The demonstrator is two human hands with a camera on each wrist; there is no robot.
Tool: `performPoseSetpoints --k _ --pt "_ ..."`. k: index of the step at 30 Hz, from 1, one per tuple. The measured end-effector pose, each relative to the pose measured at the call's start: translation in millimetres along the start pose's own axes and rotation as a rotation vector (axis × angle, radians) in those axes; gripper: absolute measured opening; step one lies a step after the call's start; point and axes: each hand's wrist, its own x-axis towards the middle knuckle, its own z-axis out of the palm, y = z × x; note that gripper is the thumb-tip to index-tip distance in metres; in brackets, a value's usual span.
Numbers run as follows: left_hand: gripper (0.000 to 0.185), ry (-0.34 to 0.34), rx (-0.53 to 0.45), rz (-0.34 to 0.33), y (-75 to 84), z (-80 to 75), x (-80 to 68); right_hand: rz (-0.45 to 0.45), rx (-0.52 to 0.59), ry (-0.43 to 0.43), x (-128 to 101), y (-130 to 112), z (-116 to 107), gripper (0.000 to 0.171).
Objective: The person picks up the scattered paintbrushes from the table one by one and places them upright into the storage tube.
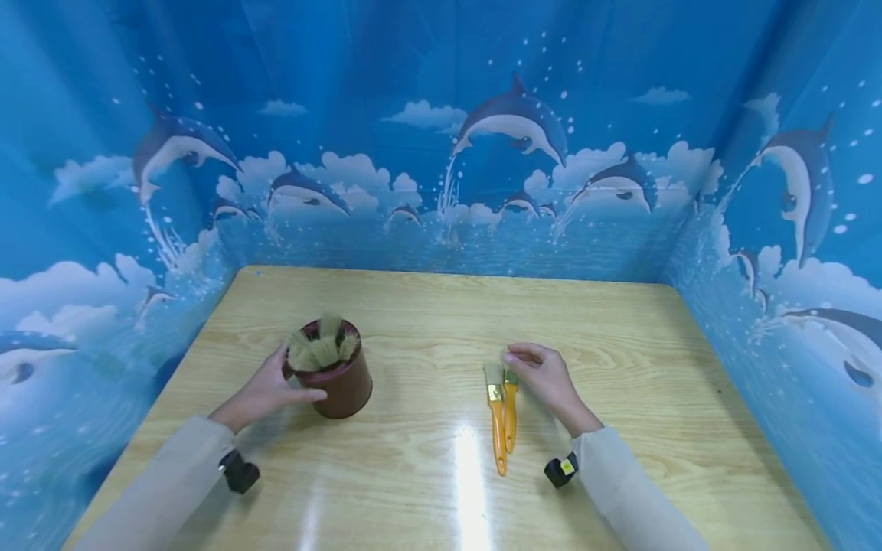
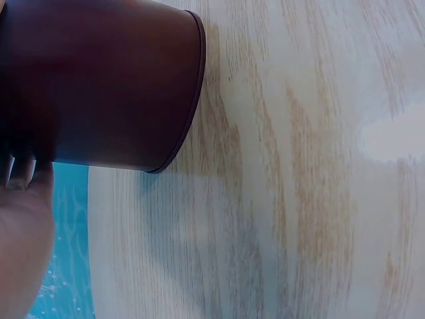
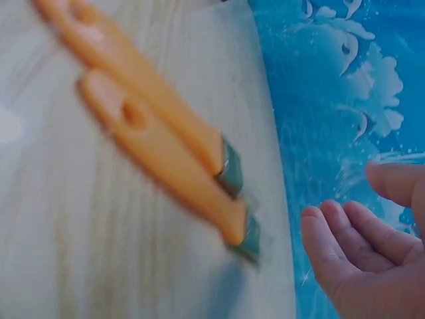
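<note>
While the left hand (image 1: 265, 392) curls round the side of a dark red-brown pot (image 1: 341, 383), with the thumb lying across its front wall, the pot stands upright on the wooden worktop (image 1: 427, 321), toward the left edge and about midway between near and far edges. Several brushes stand in the pot, bristles (image 1: 320, 348) up, showing above its rim. From the left wrist view the pot's wall (image 2: 99, 80) fills the upper left, with fingertips (image 2: 23, 173) pressed against it. To the right of the worktop's middle, two paintbrushes with orange handles (image 1: 503, 417) lie side by side and touching, handles pointing to the near edge, metal ferrules and bristles toward the far edge. Just beside their bristle ends sits the right hand (image 1: 547, 379), fingers loosely bent and holding nothing, fingertips near the brush heads; whether they touch is unclear. The right wrist view shows the fingers (image 3: 358, 246) relaxed and apart from the blurred brushes (image 3: 166, 153). A blue dolphin-printed backdrop (image 1: 482, 153) walls three sides.
</note>
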Motion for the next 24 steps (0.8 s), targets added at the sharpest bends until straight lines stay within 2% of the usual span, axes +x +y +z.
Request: performPoseSetpoints --k 11,19,24 --pt "0.108 -0.005 -0.003 -0.019 4.0 -1.2 -3.1 0.074 -0.037 0.053 -2 25 -6 0.039" --pt "0.108 -0.004 -0.002 -0.019 0.9 -0.2 -1.3 0.161 -0.084 0.097 -5 29 -1 0.042" --pt "0.108 -0.002 -0.005 -0.022 -0.9 -0.4 -1.4 0.171 -0.085 0.116 -3 28 6 0.042"
